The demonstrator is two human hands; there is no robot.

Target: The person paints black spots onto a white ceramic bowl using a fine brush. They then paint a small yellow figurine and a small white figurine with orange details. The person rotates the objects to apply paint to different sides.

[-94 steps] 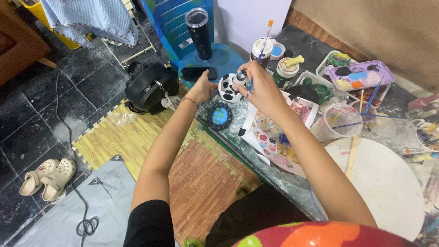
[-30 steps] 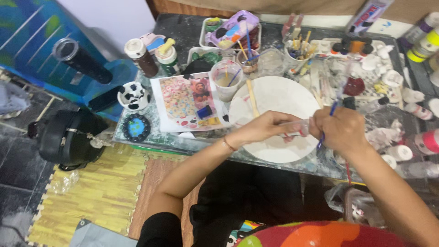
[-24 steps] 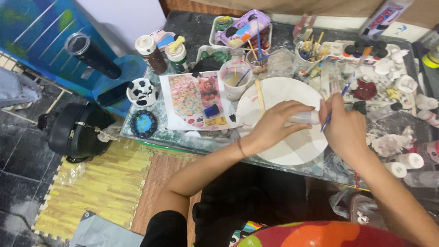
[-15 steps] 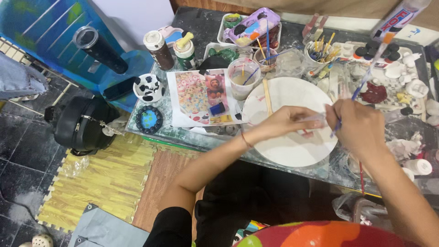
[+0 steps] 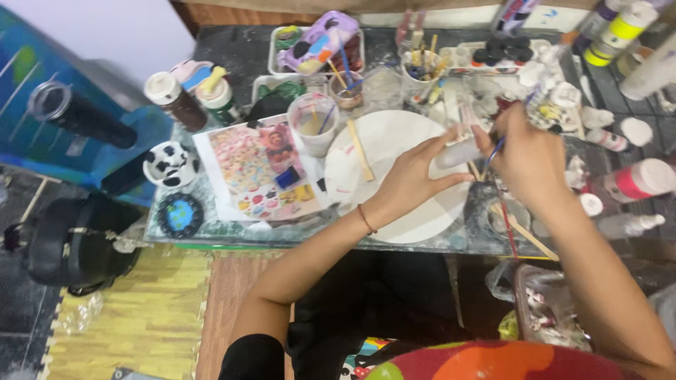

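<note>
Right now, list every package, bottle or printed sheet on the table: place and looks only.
Printed sheet: left of white round plate, white with pink and multicoloured pictures.
Brown jar: back left, white lid.
Yellow-capped bottle: back right corner.
Pink-labelled white bottle: right edge, lying down.

A dark, paint-flecked surface (image 5: pixel 232 53) is set against a pale wall (image 5: pixel 105 28). Dark floor tiles (image 5: pixel 14 309) are partly covered by yellow foam mats (image 5: pixel 141 317).
</note>
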